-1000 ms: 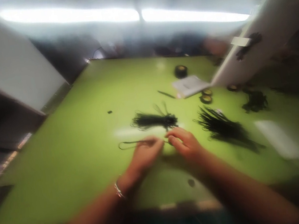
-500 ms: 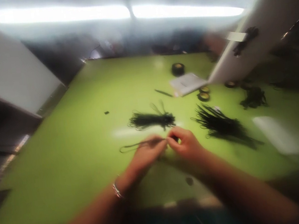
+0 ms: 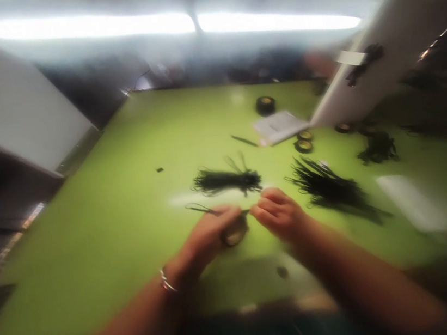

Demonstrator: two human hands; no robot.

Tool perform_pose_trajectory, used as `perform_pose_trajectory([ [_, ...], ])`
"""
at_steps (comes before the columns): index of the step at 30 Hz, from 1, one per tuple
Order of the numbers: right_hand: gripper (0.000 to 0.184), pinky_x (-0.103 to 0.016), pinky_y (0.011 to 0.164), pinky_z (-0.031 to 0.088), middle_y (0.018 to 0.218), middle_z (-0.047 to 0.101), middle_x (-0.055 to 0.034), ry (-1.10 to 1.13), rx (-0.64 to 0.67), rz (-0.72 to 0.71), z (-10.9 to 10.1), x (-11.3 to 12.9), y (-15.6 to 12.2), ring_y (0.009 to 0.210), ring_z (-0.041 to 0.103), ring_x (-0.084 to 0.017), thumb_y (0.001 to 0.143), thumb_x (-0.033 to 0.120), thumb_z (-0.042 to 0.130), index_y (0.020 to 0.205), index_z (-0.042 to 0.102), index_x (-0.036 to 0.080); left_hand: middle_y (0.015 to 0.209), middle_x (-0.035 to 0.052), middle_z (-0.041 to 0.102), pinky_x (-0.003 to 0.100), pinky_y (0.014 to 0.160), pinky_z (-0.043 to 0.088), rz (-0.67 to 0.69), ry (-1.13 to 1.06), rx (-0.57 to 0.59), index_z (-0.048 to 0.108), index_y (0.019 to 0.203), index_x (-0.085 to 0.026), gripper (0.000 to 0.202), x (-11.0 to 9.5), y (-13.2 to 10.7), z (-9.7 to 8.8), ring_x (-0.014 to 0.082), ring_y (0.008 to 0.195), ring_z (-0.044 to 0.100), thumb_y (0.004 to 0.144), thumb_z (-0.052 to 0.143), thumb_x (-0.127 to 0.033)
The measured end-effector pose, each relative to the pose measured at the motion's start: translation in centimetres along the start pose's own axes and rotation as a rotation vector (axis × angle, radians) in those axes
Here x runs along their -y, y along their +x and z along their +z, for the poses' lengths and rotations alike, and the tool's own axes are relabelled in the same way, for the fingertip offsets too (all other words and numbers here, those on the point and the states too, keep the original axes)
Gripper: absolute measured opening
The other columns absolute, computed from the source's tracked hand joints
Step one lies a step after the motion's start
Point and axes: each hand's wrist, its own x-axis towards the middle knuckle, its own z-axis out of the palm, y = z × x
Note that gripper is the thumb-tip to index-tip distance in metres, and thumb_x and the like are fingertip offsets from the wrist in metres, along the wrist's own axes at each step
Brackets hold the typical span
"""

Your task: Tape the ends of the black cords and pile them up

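1. Landmark: black looped bundle on green table.
2. Left hand, just nearside of bundle: fingers closed on thin looped cord, loop poking out left. Ring-shaped roll under fingers; can't tell if gripped.
3. Right hand, bundle's near right: fingertips pinched on dark strip.
4. White paper, beyond bundle, right: mark too blurred to read.

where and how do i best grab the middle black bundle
Probably around the middle of the bundle, from above, fingers across it: it lies lengthwise left to right, with loose loops at its left end and the right hand close to its right end.
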Motion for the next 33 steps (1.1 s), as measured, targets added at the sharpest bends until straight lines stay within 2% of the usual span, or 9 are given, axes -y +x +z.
perform_pose_trajectory([
  [3, 0.015, -0.032, 0.080, 0.046, 0.070, 0.060, -0.0011, -0.001, -0.033, -0.016, 0.3, -0.1, 0.0, 0.077, 0.051, -0.018, 0.091, 0.011, 0.053, 0.090, 0.062, 0.022, 0.062, 0.0028, 0.061, 0.024, 0.051, 0.034, -0.023, 0.030, -0.063, 0.061, 0.066, -0.014, 0.031, 0.2, 0.1, 0.1, 0.0110, 0.052, 0.049, 0.075, 0.070, -0.042],
  [6, 0.007, -0.033, 0.080, 0.046, 0.077, 0.062, -0.0035, 0.127, -0.066, 0.124, 0.6, 0.0, 0.2, 0.081, 0.053, -0.019, 0.091, 0.019, 0.056, 0.093, 0.062, 0.020, 0.061, 0.0009, 0.058, 0.025, 0.052, 0.035, 0.038, 0.200, -0.135, 0.062, 0.069, -0.015, 0.025, 0.2, 0.1, 0.0, 0.0115, 0.053, 0.048, 0.077, 0.067, -0.038],
  [9, 0.018, -0.034, 0.080, 0.046, 0.090, 0.065, -0.0076, 0.383, 0.009, 0.414, 0.8, 0.4, 0.6, 0.087, 0.057, -0.019, 0.095, 0.029, 0.049, 0.096, 0.063, 0.019, 0.063, 0.0012, 0.056, 0.027, 0.057, 0.039, 0.288, 0.478, -0.199, 0.062, 0.068, -0.015, 0.023, 0.1, 0.1, 0.1, 0.0132, 0.059, 0.048, 0.082, 0.061, -0.032],
  [13, 0.029, -0.027, 0.066, 0.043, 0.067, 0.060, -0.0002, 0.745, 0.279, 0.785, 0.5, 1.2, 1.3, 0.066, 0.053, -0.013, 0.095, 0.031, 0.045, 0.076, 0.062, 0.018, 0.070, 0.0047, 0.060, 0.032, 0.072, 0.044, 0.595, 0.711, -0.200, 0.061, 0.067, -0.015, 0.021, 0.2, 0.2, 0.2, 0.0168, 0.071, 0.053, 0.085, 0.058, -0.024],
  [18, 0.031, -0.022, 0.057, 0.037, 0.062, 0.051, 0.0035, 1.036, 0.278, 0.963, -0.6, 1.6, 2.1, 0.060, 0.046, -0.010, 0.086, 0.040, 0.058, 0.066, 0.056, 0.017, 0.071, 0.0045, 0.060, 0.030, 0.069, 0.044, 0.531, 0.617, -0.120, 0.063, 0.070, -0.014, 0.021, -0.2, 0.0, 0.4, 0.0157, 0.070, 0.053, 0.086, 0.059, -0.027],
  [21, 0.029, -0.022, 0.055, 0.036, 0.061, 0.050, 0.0035, 0.999, 0.239, 0.904, -0.9, 1.3, 2.0, 0.059, 0.044, -0.010, 0.087, 0.036, 0.057, 0.065, 0.056, 0.017, 0.063, 0.0006, 0.055, 0.026, 0.056, 0.041, 0.254, 0.416, 0.010, 0.064, 0.080, -0.015, 0.022, -0.7, -0.3, 0.1, 0.0126, 0.058, 0.049, 0.085, 0.062, -0.036],
  [24, 0.027, -0.024, 0.059, 0.037, 0.060, 0.052, 0.0020, 0.755, 0.165, 0.627, -0.7, 0.5, 1.4, 0.059, 0.044, -0.011, 0.091, 0.029, 0.055, 0.067, 0.059, 0.017, 0.062, 0.0000, 0.056, 0.024, 0.050, 0.038, 0.067, 0.248, 0.143, 0.065, 0.088, -0.015, 0.022, -1.0, -0.4, -0.7, 0.0112, 0.054, 0.048, 0.079, 0.069, -0.035],
  [28, 0.019, -0.028, 0.064, 0.037, 0.059, 0.053, 0.0001, 0.243, 0.050, 0.175, -0.4, -0.6, 0.4, 0.062, 0.039, -0.014, 0.092, 0.022, 0.057, 0.075, 0.064, 0.018, 0.073, 0.0057, 0.064, 0.025, 0.057, 0.042, 0.021, 0.126, 0.148, 0.069, 0.085, -0.013, 0.018, -1.1, -0.2, -1.7, 0.0146, 0.064, 0.056, 0.069, 0.071, -0.021],
  [33, 0.011, -0.030, 0.063, 0.035, 0.056, 0.050, 0.0001, -0.035, 0.005, 0.045, -0.3, -0.7, 0.2, 0.063, 0.038, -0.015, 0.089, 0.016, 0.060, 0.080, 0.066, 0.015, 0.065, 0.0009, 0.056, 0.021, 0.051, 0.033, 0.035, 0.108, 0.063, 0.066, 0.079, -0.014, 0.013, -0.9, 0.0, -0.7, 0.0096, 0.056, 0.047, 0.071, 0.070, -0.023],
])
